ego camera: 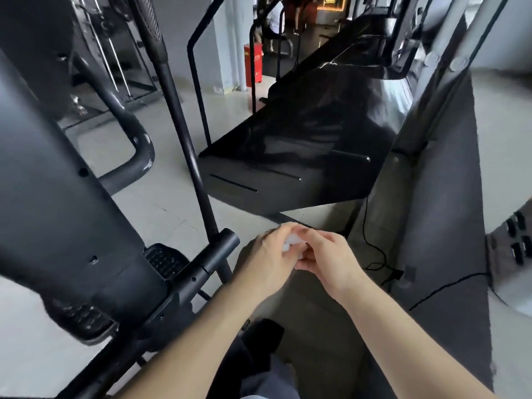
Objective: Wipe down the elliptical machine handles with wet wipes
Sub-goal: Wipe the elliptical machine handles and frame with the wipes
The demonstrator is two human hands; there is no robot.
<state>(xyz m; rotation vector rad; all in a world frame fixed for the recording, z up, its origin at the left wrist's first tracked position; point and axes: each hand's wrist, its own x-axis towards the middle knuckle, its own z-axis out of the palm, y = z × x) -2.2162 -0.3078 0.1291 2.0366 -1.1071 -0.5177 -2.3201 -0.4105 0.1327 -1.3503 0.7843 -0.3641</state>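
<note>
A small white wet wipe (291,245) is seen bunched into a crumpled wad, and only a pale patch of it is shown between the fingers. It is held low in the middle of the view, pinched between the left hand (267,262) and the right hand (328,256), whose fingers are curled round it and pressed close together. Its long axis cannot be told, since it is balled up.

The elliptical machine (57,197) is placed to the left of the hands. Its dark handle bar (172,90) is seen running steeply from the top down and slightly to the right, passing behind a short black tube (229,237) whose open end is pointed up and right, just beside the left hand but apart from it. A ribbed pedal (164,260) is set below that tube.

Pale floor (172,203) is left open between the elliptical and a glossy black machine (302,145) ahead. To the right, the room is bounded by a dark mat (446,226) and a black cable (374,249) lying along it.
</note>
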